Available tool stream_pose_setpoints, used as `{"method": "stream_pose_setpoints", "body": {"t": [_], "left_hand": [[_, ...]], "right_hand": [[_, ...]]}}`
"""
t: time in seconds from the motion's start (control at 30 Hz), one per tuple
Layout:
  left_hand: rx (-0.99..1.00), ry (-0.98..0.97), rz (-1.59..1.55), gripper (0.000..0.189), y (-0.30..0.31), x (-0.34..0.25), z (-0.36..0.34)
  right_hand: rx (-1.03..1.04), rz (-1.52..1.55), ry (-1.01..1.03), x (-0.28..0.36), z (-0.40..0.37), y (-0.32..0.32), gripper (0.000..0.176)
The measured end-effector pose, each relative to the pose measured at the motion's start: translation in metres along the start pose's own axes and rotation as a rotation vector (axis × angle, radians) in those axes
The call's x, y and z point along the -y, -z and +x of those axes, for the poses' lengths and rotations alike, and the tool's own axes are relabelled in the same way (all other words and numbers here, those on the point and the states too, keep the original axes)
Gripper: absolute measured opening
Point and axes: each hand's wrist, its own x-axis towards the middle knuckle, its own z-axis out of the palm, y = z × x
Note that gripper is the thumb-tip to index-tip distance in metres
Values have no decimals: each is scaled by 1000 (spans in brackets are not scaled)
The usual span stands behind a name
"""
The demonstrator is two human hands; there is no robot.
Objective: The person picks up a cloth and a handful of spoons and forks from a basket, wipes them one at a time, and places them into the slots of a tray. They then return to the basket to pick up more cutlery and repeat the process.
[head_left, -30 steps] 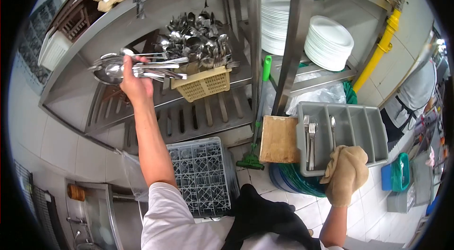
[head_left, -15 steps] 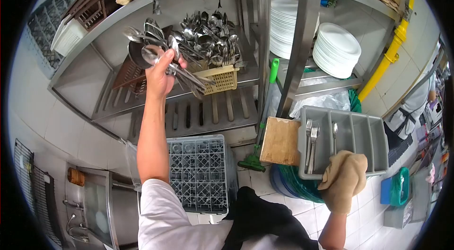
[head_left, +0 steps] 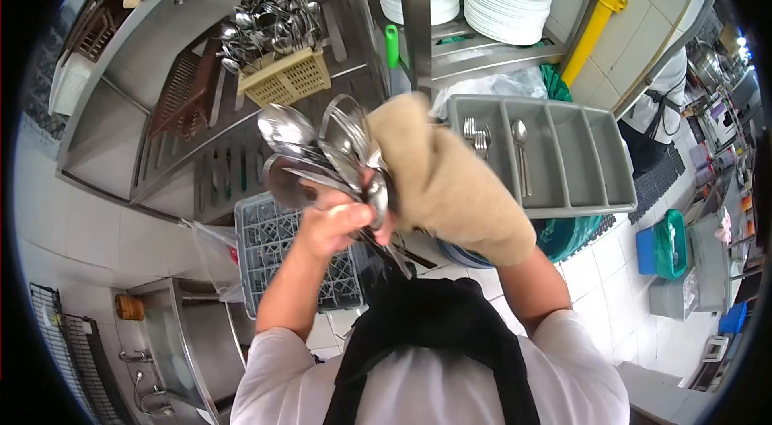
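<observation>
One bunch of cutlery (head_left: 342, 158) is near, at centre, held in the curled left hand (head_left: 334, 224); beside it a tan cloth (head_left: 414, 143) covers the right hand (head_left: 450, 188), its grip hidden. Beyond, right, is a gray tray (head_left: 569, 147); far left, a cutlery-filled basket (head_left: 289, 86).

Metal shelf (head_left: 351, 53) with tan cutlery basket (head_left: 285, 86)

"How many compartments (head_left: 572, 153) in the grey tray (head_left: 581, 211)?"
"Four. Two fork heads (head_left: 482, 139) and one spoon bowl (head_left: 519, 131) show inside."
"Above the tray?"
"Two plate stacks (head_left: 507, 8)."
"Left of it?"
"One beige basket (head_left: 286, 82)."
</observation>
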Motion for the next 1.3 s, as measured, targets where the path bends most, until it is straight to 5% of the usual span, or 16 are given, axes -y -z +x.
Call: {"method": "stream_pose_setpoints", "body": {"t": [0.13,0.23,0.43,0.53,0.87,1.07,1.1,1.13,1.17,1.3], "left_hand": [[-149,24,-294,30,-32,60,-26],[-338,173,-415,36,-53,91,-44],[-303,179,-491,47,-105,130,-56],[-349,215,-496,52,-135,142,-57],[-472,235,-253,24,-200,169,-75],[-909,320,-118,21,-210,177,-54],[-923,246,134,27,-210,185,-49],[-939,274,-56,37,-214,190,-47],[-909,301,-61,40,-213,191,-49],[-892,405,-135,38,-201,204,-68]], "right_hand": [[130,-346,455,4,-22,8,19],[250,-398,370,-17,-76,-11,18],[222,-618,164,-40,-135,-7,23],[348,-672,152,-34,-143,44,23],[372,-586,81,-83,-180,93,45],[39,-163,-41,-50,-191,77,17],[-7,-83,-73,-43,-193,73,13],[-50,-2,-103,-37,-195,72,10],[146,-134,-80,-36,-203,76,17],[391,-424,35,-26,-201,89,17]]}}
